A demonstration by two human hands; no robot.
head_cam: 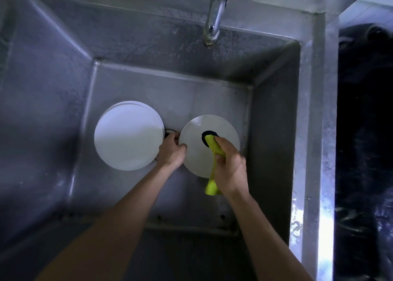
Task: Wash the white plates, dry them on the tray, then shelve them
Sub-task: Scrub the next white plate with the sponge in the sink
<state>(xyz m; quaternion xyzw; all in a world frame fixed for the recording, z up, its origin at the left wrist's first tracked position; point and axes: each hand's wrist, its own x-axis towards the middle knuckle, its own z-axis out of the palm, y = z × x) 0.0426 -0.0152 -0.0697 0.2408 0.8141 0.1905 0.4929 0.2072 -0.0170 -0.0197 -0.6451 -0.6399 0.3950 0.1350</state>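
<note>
1. Fingers of the right hand (230, 165) are curled tight round a yellow-green cloth (213, 165), pushing its dark-edged end onto the middle of the right plate (195, 153). Loose tail of the cloth hangs below the palm.
2. Left hand (171, 151) pinches that same plate's left rim, thumb on top, steadying it. Looks like scrubbing is still underway.
3. Just beside it, the left plate (128, 135) lies on the sink (63, 110) floor; can't tell if the two rims touch. A bit of dark drain shows between them.
4. Risk, I reckon: smooth glazed round plates get slick when wet, and a rim pinch is all that's holding this one. Push too hard with the cloth and it could slide into its neighbour or the steel wall and chip.
5. Sink is dull, scuffed stainless with sloped sides; shiny curved tap (214, 14) sits at the back, no water visibly running.
</note>
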